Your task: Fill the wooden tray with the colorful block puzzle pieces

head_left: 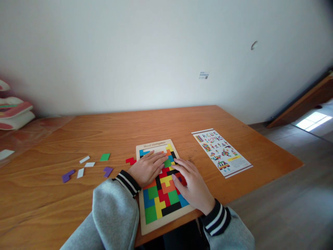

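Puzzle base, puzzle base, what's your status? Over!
Left grip open, flat over puzzle board. Right grip open at board's right side. Coloured pieces fill much of it. Grips hide some; red piece loose off left edge.

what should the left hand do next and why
Probably lift the left hand off the board and reach for the red piece. It lies loose just beside the board's left edge, closer to that hand than the other loose pieces, and a pale gap near the board's top looks unfilled. Whether the red piece fits there is hard to tell.
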A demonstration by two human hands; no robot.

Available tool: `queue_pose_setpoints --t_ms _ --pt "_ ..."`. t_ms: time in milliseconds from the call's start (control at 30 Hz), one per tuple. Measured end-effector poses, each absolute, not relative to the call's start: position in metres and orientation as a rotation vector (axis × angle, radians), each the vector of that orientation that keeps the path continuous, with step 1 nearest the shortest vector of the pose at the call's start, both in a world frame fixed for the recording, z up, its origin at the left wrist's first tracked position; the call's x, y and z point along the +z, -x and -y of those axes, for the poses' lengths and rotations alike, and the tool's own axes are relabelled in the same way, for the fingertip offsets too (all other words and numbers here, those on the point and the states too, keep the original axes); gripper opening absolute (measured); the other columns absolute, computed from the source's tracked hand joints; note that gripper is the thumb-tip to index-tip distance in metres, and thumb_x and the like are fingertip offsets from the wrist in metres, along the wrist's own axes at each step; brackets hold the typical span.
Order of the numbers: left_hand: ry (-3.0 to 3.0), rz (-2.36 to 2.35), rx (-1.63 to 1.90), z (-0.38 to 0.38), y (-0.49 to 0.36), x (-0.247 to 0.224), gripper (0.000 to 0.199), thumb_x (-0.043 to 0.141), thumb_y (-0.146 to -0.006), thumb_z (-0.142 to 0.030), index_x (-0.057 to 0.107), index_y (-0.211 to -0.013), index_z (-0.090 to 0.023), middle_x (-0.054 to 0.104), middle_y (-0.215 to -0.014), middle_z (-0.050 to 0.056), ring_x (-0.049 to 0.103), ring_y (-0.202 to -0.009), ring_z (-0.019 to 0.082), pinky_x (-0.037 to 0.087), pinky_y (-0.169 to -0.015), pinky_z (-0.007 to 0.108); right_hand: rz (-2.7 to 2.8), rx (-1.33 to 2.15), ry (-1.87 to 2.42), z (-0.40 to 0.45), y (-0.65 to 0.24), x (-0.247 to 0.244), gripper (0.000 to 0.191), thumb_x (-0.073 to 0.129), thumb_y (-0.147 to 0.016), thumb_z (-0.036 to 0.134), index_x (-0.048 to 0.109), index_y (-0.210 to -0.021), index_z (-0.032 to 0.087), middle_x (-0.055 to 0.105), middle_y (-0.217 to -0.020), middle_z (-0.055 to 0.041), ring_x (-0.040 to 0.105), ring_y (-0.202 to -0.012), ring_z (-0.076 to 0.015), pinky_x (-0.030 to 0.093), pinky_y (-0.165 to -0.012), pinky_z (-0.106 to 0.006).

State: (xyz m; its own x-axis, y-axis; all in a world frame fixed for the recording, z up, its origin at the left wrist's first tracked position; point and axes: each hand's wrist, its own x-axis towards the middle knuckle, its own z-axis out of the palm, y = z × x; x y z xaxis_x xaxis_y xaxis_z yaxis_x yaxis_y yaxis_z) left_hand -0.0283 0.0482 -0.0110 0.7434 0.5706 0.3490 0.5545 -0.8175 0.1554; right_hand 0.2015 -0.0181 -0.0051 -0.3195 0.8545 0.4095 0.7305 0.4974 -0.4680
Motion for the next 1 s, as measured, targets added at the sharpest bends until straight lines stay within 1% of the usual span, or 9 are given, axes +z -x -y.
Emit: queue_pose_setpoints --t_ms 100,267,400,500,567,667,800,867,1000 --pt "-2.917 -0.921 0.598 -0.048 0.028 -0.012 0.041 0.035 -0.104 -0.025 0.049 -0.143 -0.018 0.059 -0.143 0.01 0.052 -0.136 0.023 0.041 -0.116 0.05 2.13 0.266 1.306 0.018 -0.202 -0.006 0.029 0.055 -0.094 0.024 0.064 -0.122 0.024 0.063 -0.135 -0.009 0.056 -0.128 -0.0264 0.045 -0.112 -0.053" --pt "-2.923 -0.899 0.616 -0.048 0.028 -0.013 0.041 0.034 -0.105 -0.026 0.051 -0.14 -0.018 0.062 -0.139 0.01 0.057 -0.131 0.023 0.045 -0.113 0.047 2.132 0.255 1.302 0.018 -0.203 -0.008 0.03 0.056 -0.094 0.024 0.064 -0.122 0.024 0.063 -0.135 -0.0093 0.057 -0.128 -0.026 0.044 -0.112 -0.053" --pt "-2.925 -0.887 0.605 -0.049 0.029 -0.013 0.042 0.033 -0.104 -0.026 0.049 -0.142 -0.019 0.062 -0.139 0.01 0.055 -0.133 0.022 0.042 -0.115 0.048 2.125 0.246 1.292 0.018 -0.203 -0.008 0.03 0.056 -0.093 0.024 0.065 -0.121 0.024 0.064 -0.134 -0.0091 0.058 -0.127 -0.026 0.046 -0.111 -0.053" --pt "-2.942 -0.892 0.625 -0.047 0.029 -0.01 0.041 0.034 -0.103 -0.023 0.049 -0.142 -0.017 0.063 -0.137 0.011 0.055 -0.133 0.023 0.041 -0.115 0.051 2.132 0.257 1.293 0.018 -0.203 -0.009 0.029 0.055 -0.094 0.025 0.064 -0.122 0.024 0.063 -0.135 -0.0092 0.057 -0.127 -0.0265 0.045 -0.111 -0.054" --pt "-2.951 -0.923 0.695 -0.044 0.029 -0.007 0.04 0.035 -0.103 -0.022 0.051 -0.139 -0.017 0.065 -0.135 0.011 0.057 -0.131 0.023 0.042 -0.114 0.05 2.139 0.265 1.29 0.017 -0.203 -0.01 0.029 0.055 -0.095 0.025 0.064 -0.122 0.024 0.063 -0.136 -0.009 0.056 -0.128 -0.0268 0.046 -0.111 -0.054" --pt "-2.947 -1.004 0.828 -0.036 0.034 -0.002 0.037 0.04 -0.102 -0.023 0.056 -0.134 -0.017 0.067 -0.131 0.011 0.061 -0.123 0.024 0.049 -0.106 0.045 2.149 0.265 1.281 0.017 -0.205 -0.012 0.028 0.054 -0.096 0.026 0.063 -0.123 0.024 0.062 -0.137 -0.0093 0.056 -0.129 -0.0271 0.046 -0.11 -0.054" --pt "-2.913 -1.223 0.926 -0.026 0.062 0.003 0.031 0.046 -0.1 -0.025 0.062 -0.125 -0.018 0.071 -0.123 0.01 0.066 -0.111 0.024 0.054 -0.092 0.042 2.156 0.243 1.267 0.017 -0.206 -0.013 0.028 0.053 -0.097 0.03 0.062 -0.123 0.023 0.062 -0.136 -0.0107 0.057 -0.128 -0.0282 0.048 -0.108 -0.056" --pt "-2.87 -1.359 0.956 -0.023 0.087 0.004 0.027 0.048 -0.099 -0.025 0.064 -0.12 -0.02 0.073 -0.118 0.009 0.067 -0.104 0.023 0.055 -0.089 0.04 2.156 0.233 1.258 0.017 -0.207 -0.013 0.028 0.053 -0.097 0.031 0.063 -0.122 0.023 0.063 -0.135 -0.0106 0.057 -0.127 -0.0285 0.048 -0.107 -0.056" --pt "-2.851 -1.441 0.893 -0.012 0.147 0.001 0.028 0.051 -0.098 -0.028 0.066 -0.121 -0.021 0.073 -0.118 0.007 0.068 -0.104 0.022 0.055 -0.094 0.041 2.147 0.238 1.254 0.017 -0.207 -0.014 0.028 0.054 -0.097 0.032 0.063 -0.122 0.025 0.063 -0.136 -0.0094 0.058 -0.127 -0.0286 0.048 -0.108 -0.056"
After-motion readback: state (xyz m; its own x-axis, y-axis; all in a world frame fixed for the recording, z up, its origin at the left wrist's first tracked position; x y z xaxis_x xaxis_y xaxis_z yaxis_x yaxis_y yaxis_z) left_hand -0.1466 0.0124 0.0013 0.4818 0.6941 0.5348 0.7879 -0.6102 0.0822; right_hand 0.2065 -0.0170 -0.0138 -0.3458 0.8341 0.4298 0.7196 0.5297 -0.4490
